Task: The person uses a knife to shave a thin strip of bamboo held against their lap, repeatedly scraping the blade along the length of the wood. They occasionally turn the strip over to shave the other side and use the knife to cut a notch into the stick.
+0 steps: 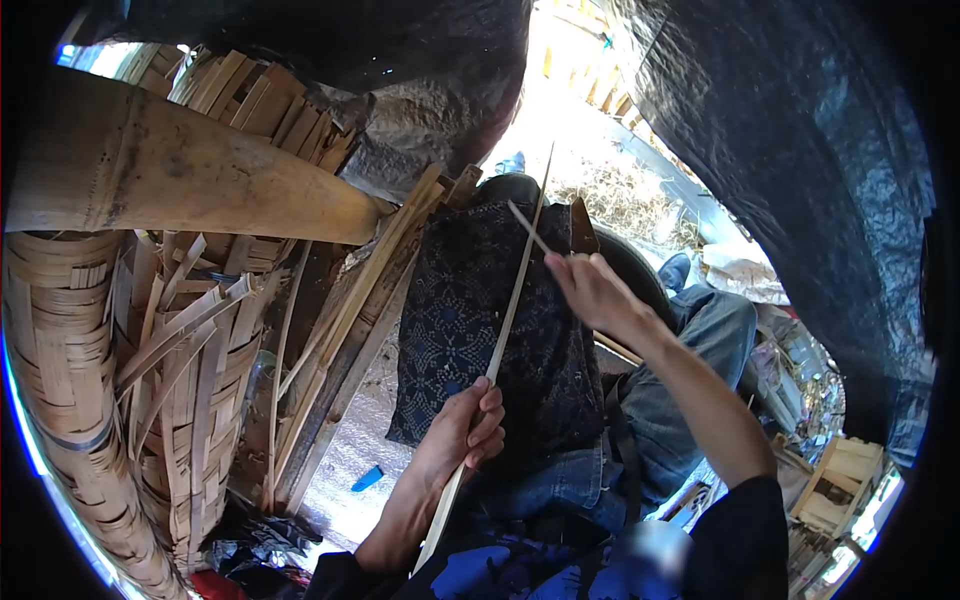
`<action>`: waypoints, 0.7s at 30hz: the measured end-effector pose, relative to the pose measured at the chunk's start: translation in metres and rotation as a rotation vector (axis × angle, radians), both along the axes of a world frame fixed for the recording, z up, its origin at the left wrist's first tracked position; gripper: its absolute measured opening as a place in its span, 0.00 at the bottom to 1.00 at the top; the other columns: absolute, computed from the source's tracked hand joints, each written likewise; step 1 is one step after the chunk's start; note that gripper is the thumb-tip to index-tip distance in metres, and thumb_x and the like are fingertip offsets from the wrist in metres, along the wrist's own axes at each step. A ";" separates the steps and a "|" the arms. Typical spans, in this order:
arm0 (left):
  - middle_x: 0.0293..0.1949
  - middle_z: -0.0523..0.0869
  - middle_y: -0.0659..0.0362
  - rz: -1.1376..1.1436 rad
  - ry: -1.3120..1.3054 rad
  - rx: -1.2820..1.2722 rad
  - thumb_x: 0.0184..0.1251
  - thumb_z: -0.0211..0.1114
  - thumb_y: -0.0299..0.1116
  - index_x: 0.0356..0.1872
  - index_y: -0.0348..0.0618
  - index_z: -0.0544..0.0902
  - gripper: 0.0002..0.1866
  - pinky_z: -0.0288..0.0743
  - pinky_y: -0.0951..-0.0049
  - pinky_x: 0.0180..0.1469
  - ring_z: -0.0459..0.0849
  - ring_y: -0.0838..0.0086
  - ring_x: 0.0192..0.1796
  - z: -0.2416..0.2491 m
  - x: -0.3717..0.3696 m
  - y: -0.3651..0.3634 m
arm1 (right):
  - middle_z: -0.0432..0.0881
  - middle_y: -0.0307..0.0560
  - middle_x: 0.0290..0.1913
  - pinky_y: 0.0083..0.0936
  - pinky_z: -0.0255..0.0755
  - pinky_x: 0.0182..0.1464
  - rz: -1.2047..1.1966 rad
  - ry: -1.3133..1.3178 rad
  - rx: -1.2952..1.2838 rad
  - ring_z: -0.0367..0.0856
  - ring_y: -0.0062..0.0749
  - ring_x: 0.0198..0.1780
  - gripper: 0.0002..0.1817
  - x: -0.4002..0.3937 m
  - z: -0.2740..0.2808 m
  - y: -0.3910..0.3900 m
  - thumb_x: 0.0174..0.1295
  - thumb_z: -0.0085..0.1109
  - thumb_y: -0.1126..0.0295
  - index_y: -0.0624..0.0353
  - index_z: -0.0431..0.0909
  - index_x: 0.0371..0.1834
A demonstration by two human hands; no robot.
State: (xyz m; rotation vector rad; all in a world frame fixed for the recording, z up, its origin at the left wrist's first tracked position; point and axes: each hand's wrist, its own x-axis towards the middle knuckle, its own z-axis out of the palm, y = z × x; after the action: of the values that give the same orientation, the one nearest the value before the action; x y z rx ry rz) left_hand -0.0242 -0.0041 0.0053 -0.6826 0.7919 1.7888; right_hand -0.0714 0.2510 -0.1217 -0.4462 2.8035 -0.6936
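Note:
A long, thin pale bamboo strip [508, 318] runs slantwise over a dark patterned cloth [445, 290] on the lap. My left hand [468, 425] is closed round the strip near its lower part. Up and to the right, my right hand [592, 290] grips the end of a thin blade-like tool [530, 228], whose tip reaches across toward the upper part of the strip. Whether the tool touches the strip I cannot tell.
A thick bamboo pole [210, 170] juts in from the left above woven bamboo [65, 340]. Long split pieces [350, 310] lean left of the cloth. Dark plastic sheeting [790, 150] hangs at the right. A blue object [368, 479] lies on the ground; a wooden crate [836, 485] stands lower right.

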 end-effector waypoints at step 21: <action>0.17 0.80 0.49 -0.767 1.059 -0.882 0.74 0.48 0.38 0.28 0.38 0.76 0.17 0.73 0.64 0.22 0.81 0.59 0.20 -0.020 -0.012 0.027 | 0.69 0.57 0.10 0.42 0.64 0.17 -0.327 -0.183 -0.258 0.72 0.53 0.13 0.25 0.064 0.103 -0.037 0.70 0.49 0.58 0.62 0.69 0.16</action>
State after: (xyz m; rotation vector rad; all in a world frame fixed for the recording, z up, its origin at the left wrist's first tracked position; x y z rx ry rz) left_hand -0.0366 0.0228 -0.0144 0.1699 2.2493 0.9140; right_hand -0.0074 0.2138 -0.0187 0.0406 2.6459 -1.1098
